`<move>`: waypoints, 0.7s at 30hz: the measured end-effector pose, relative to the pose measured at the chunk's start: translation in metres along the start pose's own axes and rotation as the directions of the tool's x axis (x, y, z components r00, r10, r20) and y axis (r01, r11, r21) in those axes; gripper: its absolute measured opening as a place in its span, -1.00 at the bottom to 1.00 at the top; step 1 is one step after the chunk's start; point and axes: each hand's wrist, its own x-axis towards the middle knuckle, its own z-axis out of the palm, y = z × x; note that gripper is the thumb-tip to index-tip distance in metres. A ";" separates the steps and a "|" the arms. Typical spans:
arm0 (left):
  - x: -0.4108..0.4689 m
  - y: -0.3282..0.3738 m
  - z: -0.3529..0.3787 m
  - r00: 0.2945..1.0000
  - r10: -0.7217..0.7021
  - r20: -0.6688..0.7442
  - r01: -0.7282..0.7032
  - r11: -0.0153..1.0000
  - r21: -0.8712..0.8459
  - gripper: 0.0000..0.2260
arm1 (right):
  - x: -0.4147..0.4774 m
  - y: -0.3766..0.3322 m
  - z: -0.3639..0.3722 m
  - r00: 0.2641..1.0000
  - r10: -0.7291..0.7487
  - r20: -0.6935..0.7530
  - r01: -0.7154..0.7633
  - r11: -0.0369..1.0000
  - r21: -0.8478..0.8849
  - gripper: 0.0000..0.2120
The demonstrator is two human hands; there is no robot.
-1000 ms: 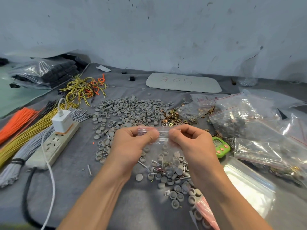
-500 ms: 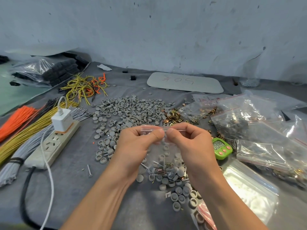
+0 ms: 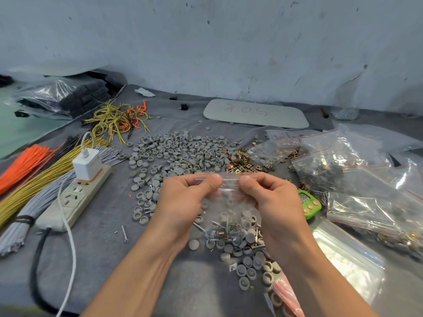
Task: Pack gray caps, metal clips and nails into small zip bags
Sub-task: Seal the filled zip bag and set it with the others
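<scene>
Both hands hold up a small clear zip bag [image 3: 229, 202] by its red-lined top edge above the grey cloth. My left hand [image 3: 183, 202] pinches the top strip on the left, my right hand [image 3: 272, 200] pinches it on the right. Gray caps, copper clips and nails sit in the bag's bottom. A wide pile of loose gray caps [image 3: 176, 154] lies beyond the hands, with brass metal clips [image 3: 240, 160] to its right. More caps [image 3: 249, 266] lie near my wrists. A loose nail [image 3: 124, 234] lies to the left.
A power strip [image 3: 75, 197] with a white charger stands at the left, beside orange, yellow and grey wire bundles [image 3: 34, 170]. Filled zip bags [image 3: 357, 179] crowd the right side, a green timer [image 3: 309, 203] beside them. An empty flat bag [image 3: 343, 255] lies at lower right.
My thumbs and fingers have shifted slightly along the bag's top strip; the bag stays held up in the same place.
</scene>
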 end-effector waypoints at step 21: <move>-0.009 0.016 0.022 0.989 0.055 0.140 -0.025 0.978 -0.205 -0.77 | -0.018 -0.007 -0.021 0.991 -0.010 0.136 0.045 0.966 -0.255 -0.74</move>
